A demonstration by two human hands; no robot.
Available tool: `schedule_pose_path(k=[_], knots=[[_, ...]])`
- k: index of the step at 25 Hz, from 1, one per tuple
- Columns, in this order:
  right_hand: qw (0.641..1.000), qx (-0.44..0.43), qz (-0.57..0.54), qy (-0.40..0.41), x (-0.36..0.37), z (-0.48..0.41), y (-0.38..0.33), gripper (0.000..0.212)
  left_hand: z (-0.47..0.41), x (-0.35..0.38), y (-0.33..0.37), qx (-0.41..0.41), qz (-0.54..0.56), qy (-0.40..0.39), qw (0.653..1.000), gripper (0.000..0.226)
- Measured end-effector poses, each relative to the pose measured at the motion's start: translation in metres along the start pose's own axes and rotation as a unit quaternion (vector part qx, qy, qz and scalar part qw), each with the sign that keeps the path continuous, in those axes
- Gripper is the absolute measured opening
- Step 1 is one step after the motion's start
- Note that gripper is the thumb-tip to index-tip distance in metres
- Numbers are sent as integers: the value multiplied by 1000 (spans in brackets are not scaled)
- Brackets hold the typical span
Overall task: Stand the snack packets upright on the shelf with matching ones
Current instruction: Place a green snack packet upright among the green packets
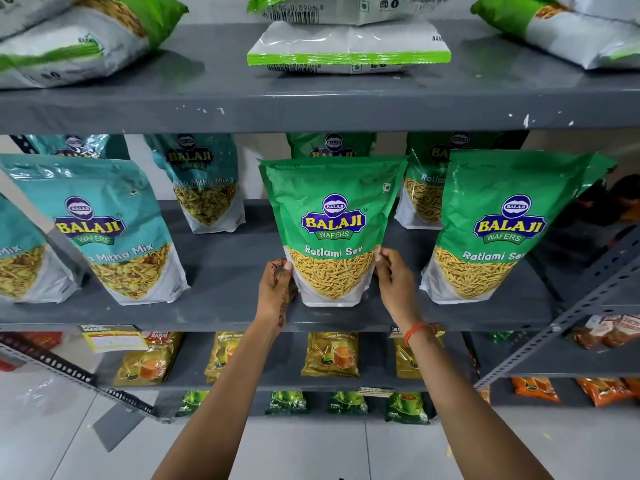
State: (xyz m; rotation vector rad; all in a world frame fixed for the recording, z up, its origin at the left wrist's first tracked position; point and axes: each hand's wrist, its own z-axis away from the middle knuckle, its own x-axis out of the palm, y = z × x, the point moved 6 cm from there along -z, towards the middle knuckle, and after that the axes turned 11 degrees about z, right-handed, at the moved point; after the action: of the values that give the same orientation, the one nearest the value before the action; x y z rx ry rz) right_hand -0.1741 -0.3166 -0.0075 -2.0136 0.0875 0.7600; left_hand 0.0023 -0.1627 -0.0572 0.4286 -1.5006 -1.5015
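A green Ratlami Sev packet (331, 216) stands upright at the front middle of the grey shelf (221, 271). My left hand (277, 289) grips its lower left edge and my right hand (393, 275) pinches its lower right edge. A matching green packet (509, 223) stands to its right, and two more green ones (424, 192) stand behind. Teal Mitha Mix packets (100, 230) stand on the left part of the same shelf, one further back (204, 181).
The shelf above (311, 109) holds white and green packets lying flat (348, 46). Lower shelves carry yellow tea packs (330, 355) and small dark green packs (346, 401). A second grey rack (568, 313) stands at the right. White tiled floor lies below.
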Motion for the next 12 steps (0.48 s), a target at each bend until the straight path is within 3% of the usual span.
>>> schedule_pose_path(k=[4, 8, 12], knots=[[997, 55, -48, 6, -2, 5, 5, 27, 4, 4, 1, -5, -40, -41, 998, 14], [965, 119, -178, -151, 27, 32, 5, 40, 15, 14, -10, -40, -86, -156, 983, 50], [967, 127, -174, -138, 28, 35, 8, 46, 16, 17, -11, -28, -95, -141, 985, 43]])
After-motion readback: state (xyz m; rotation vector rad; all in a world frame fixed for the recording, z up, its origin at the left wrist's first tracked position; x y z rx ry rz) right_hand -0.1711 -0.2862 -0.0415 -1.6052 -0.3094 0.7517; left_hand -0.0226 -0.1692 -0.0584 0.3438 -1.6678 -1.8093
